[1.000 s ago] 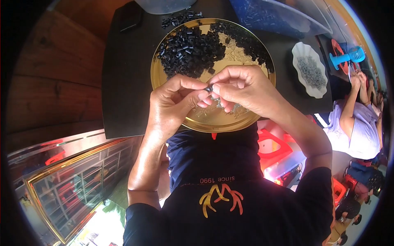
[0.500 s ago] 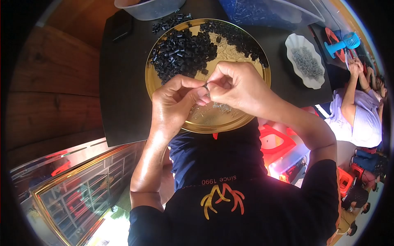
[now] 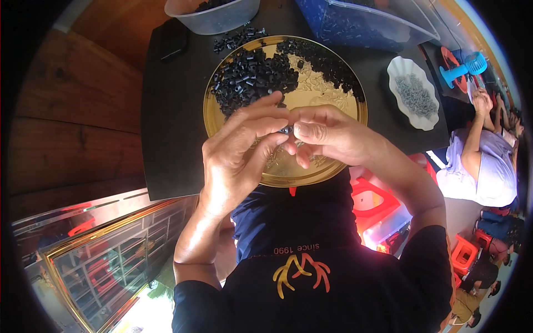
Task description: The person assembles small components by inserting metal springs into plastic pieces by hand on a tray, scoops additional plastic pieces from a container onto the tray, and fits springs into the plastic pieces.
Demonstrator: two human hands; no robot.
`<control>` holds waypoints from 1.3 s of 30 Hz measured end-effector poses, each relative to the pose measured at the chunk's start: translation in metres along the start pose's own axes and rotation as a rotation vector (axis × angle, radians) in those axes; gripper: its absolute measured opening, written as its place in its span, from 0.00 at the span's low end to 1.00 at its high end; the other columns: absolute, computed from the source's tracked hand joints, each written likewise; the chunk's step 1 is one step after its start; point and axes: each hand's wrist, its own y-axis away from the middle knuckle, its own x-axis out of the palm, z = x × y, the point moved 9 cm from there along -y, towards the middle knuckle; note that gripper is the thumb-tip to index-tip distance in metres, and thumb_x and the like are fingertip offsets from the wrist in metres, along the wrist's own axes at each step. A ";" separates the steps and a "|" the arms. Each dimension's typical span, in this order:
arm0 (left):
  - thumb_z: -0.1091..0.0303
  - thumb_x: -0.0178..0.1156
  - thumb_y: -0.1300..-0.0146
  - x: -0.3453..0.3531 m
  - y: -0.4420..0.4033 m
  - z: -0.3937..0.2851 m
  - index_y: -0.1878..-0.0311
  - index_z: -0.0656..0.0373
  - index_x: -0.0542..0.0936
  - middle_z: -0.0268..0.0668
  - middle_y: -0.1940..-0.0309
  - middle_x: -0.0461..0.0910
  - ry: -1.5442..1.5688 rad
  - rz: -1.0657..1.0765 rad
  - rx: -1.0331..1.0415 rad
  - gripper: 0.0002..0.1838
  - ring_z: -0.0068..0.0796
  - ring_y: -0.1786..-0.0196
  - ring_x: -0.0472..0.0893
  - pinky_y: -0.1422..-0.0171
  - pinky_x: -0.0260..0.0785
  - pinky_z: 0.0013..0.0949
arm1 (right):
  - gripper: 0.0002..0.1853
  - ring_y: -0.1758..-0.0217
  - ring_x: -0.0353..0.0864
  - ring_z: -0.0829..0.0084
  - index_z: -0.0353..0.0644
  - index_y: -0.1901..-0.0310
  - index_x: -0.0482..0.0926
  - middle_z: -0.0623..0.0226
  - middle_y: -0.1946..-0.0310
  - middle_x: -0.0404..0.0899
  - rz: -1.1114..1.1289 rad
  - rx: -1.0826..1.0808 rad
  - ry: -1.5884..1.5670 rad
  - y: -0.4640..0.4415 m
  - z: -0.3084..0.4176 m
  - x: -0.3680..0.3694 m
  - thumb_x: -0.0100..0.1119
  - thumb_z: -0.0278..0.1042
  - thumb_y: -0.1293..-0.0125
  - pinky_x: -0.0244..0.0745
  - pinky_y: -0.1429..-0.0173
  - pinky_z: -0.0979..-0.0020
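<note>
Over the near half of a round gold tray (image 3: 214,119), my two hands meet. My left hand (image 3: 236,150) pinches a small dark cylindrical part (image 3: 286,130) between thumb and fingertips. My right hand (image 3: 327,133) has its thumb and fingers pressed together right at that part's end; what lies between them, if anything, is too small to make out. On the tray's far left is a heap of short black plastic cylinders (image 3: 250,75). Smaller black pieces (image 3: 327,61) line the far right rim. Tiny metal springs (image 3: 272,161) lie beneath my hands, partly hidden.
A white scalloped dish (image 3: 397,69) of small grey metal pieces stands right of the tray. Behind are a clear tub (image 3: 222,21) and a blue-tinted bin (image 3: 366,28). A black phone-like object (image 3: 174,40) lies left. Another person (image 3: 477,166) sits at right, near a blue fan (image 3: 472,64).
My hands have shifted slightly down in view. The left fingers have spread and lifted, and the dark part now shows more between the fingertips. My right thumb has straightened.
</note>
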 end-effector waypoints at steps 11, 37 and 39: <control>0.79 0.67 0.41 0.002 -0.018 0.018 0.58 0.66 0.83 0.44 0.53 0.84 0.044 0.052 -0.097 0.08 0.37 0.45 0.83 0.45 0.77 0.31 | 0.18 0.55 0.78 0.73 0.37 0.49 0.76 0.66 0.56 0.76 -0.146 -0.118 0.028 -0.006 0.012 -0.006 0.56 0.45 0.26 0.76 0.54 0.72; 0.73 0.64 0.33 -0.055 -0.052 0.062 0.42 0.64 0.78 0.38 0.54 0.83 0.087 -0.177 -0.320 0.18 0.22 0.54 0.82 0.50 0.75 0.25 | 0.11 0.70 0.82 0.61 0.41 0.72 0.82 0.64 0.73 0.80 -0.455 -0.532 1.844 -0.022 0.047 -0.014 0.67 0.40 0.41 0.78 0.64 0.62; 0.73 0.63 0.33 -0.053 -0.028 0.061 0.42 0.63 0.78 0.36 0.55 0.82 0.126 -0.172 -0.418 0.17 0.18 0.55 0.80 0.53 0.74 0.23 | 0.11 0.71 0.82 0.61 0.41 0.72 0.81 0.64 0.73 0.79 -0.466 -0.542 1.881 -0.023 0.048 -0.012 0.66 0.39 0.41 0.78 0.65 0.62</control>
